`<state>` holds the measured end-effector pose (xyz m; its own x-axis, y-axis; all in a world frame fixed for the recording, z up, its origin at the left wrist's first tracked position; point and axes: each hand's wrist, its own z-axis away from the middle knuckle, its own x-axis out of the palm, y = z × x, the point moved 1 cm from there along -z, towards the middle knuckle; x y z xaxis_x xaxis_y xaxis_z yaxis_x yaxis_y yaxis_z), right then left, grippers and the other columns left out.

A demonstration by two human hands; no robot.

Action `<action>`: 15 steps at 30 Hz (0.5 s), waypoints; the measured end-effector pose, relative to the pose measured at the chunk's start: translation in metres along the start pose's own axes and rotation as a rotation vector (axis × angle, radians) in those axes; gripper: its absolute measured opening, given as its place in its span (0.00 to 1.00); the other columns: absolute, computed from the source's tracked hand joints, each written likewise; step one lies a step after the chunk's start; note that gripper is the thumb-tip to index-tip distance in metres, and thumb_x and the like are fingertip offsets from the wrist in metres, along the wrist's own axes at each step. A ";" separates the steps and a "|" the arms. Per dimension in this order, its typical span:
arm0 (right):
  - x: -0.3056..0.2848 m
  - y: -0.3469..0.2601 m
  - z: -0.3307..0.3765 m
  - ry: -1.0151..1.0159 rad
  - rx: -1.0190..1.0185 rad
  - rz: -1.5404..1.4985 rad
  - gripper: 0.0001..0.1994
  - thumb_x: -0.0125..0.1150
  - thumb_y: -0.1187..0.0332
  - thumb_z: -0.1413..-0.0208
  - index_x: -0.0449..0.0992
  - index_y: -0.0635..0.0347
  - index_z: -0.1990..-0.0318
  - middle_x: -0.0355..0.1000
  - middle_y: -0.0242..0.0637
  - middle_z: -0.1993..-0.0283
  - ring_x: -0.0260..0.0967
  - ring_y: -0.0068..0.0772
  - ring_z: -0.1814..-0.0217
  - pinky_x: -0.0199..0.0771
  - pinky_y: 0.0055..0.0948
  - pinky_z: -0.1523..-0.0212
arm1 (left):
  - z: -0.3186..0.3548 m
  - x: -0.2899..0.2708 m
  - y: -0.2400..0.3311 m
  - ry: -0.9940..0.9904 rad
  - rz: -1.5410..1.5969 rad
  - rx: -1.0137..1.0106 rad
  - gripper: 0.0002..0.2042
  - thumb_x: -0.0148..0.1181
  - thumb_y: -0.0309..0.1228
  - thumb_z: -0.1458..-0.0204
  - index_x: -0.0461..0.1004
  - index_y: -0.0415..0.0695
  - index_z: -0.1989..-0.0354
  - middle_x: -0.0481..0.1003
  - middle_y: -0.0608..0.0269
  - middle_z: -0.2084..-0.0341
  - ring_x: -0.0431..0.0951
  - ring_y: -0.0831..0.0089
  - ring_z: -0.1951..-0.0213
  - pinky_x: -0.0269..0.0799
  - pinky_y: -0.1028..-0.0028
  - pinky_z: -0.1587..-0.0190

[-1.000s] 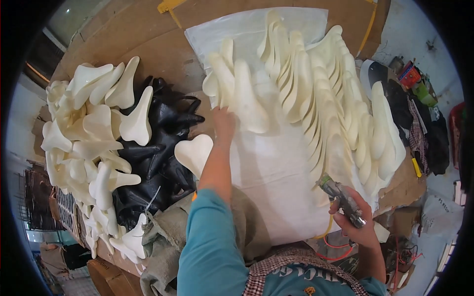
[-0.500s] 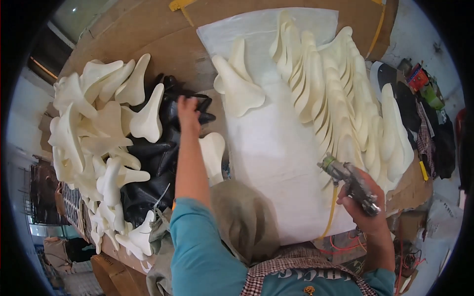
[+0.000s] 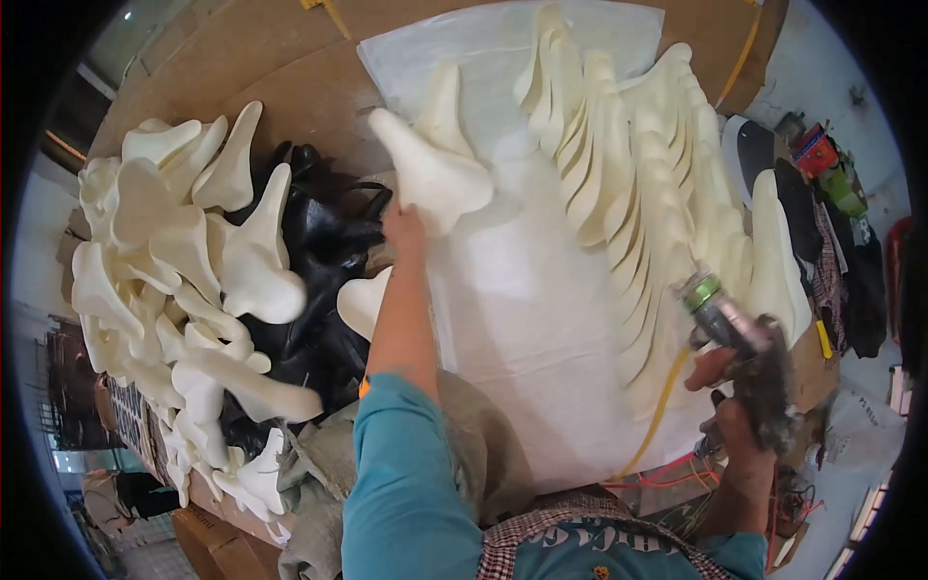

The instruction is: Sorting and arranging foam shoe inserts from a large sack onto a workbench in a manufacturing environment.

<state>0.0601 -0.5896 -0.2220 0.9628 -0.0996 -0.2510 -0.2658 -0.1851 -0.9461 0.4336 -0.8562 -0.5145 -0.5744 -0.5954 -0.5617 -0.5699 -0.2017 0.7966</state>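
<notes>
Cream foam saddle shape (image 3: pixel 432 172) in left hand (image 3: pixel 404 230), smooth, flared.

The left hand (image 3: pixel 404 224) grips a cream foam saddle-shaped piece (image 3: pixel 430 174) at the edge of a white sheet (image 3: pixel 522 319), beside a row of like pieces (image 3: pixel 638 193) standing on edge. The right hand (image 3: pixel 739 406) holds a spray gun (image 3: pixel 735 333) with a yellow hose (image 3: pixel 662 406). Cream pieces (image 3: pixel 184 261) are heaped over black ones (image 3: pixel 324 242) at left.
</notes>
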 end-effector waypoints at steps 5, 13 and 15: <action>0.006 0.013 -0.013 -0.064 0.016 -0.054 0.27 0.61 0.75 0.55 0.62 0.65 0.45 0.70 0.37 0.65 0.68 0.24 0.66 0.69 0.25 0.63 | -0.008 -0.073 -0.028 0.065 0.518 -0.195 0.15 0.49 0.23 0.51 0.71 0.37 0.54 0.75 0.57 0.64 0.75 0.69 0.65 0.71 0.72 0.64; 0.004 0.042 -0.013 -0.159 0.088 -0.093 0.28 0.60 0.80 0.57 0.62 0.65 0.44 0.70 0.36 0.68 0.68 0.23 0.67 0.69 0.22 0.64 | -0.056 -0.078 0.009 -0.135 0.475 -0.123 0.17 0.48 0.22 0.53 0.71 0.37 0.52 0.75 0.61 0.63 0.74 0.72 0.63 0.68 0.74 0.58; -0.001 0.039 -0.012 -0.111 0.185 -0.188 0.29 0.60 0.76 0.55 0.60 0.64 0.43 0.69 0.39 0.65 0.68 0.27 0.64 0.70 0.24 0.63 | -0.072 -0.041 0.027 -0.283 0.520 -0.092 0.17 0.50 0.23 0.54 0.72 0.38 0.54 0.75 0.62 0.64 0.73 0.75 0.64 0.67 0.76 0.59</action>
<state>0.0481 -0.6081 -0.2558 0.9964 0.0287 -0.0792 -0.0790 -0.0079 -0.9968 0.4842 -0.8934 -0.4544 -0.9059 -0.4060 -0.1206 -0.1260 -0.0133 0.9919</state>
